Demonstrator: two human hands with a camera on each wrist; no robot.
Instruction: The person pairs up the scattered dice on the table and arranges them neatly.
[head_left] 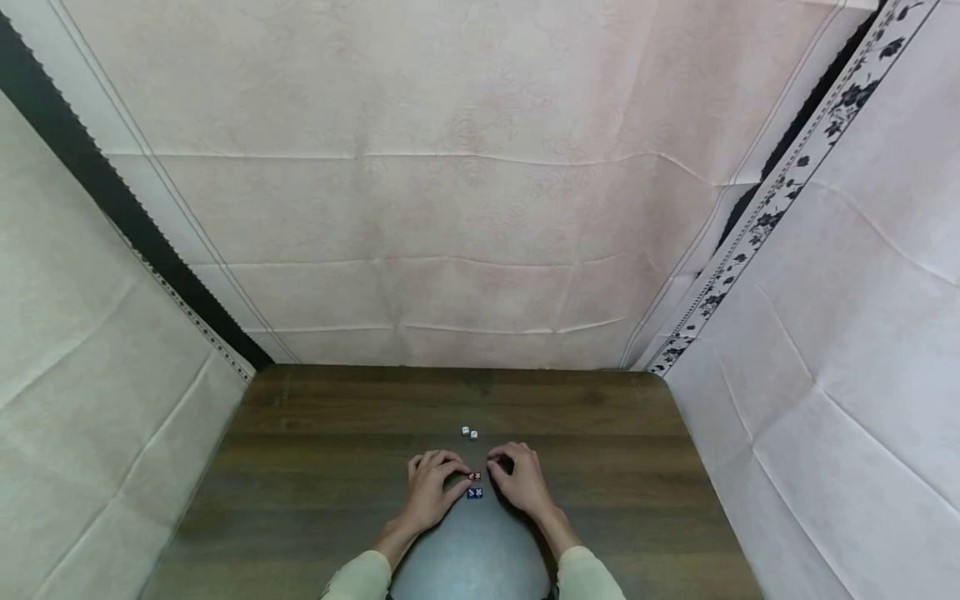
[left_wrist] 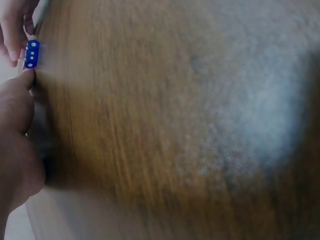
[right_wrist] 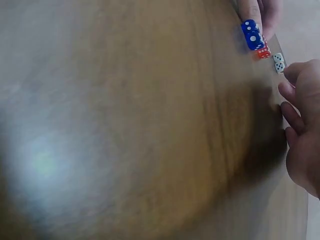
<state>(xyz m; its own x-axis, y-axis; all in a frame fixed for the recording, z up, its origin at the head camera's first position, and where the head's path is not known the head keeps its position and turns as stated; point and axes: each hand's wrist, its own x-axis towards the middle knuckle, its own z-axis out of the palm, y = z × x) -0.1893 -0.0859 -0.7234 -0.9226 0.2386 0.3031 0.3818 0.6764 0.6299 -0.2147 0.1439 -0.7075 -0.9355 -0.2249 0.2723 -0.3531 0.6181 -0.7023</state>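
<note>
Two red dice (head_left: 475, 476) sit side by side on the wooden table, with the left hand (head_left: 435, 486) pinching the left one between thumb and forefinger. Just nearer the person lies a pair of blue dice (head_left: 475, 493), touching each other; they partly cover the red dice (right_wrist: 264, 53) in the right wrist view. To the right of the red dice is the right hand (head_left: 521, 479), its fingers loosely bent and holding nothing. The left wrist view has the blue dice (left_wrist: 31, 54) at its left edge, beyond the left thumb (left_wrist: 22, 82).
A pair of white dice (head_left: 469, 433) lies farther back on the brown wooden table (head_left: 337, 433). Pale cloth (head_left: 450, 208) hangs behind the table and along both sides. A grey rounded shape (head_left: 472, 550) occupies the front, between the forearms.
</note>
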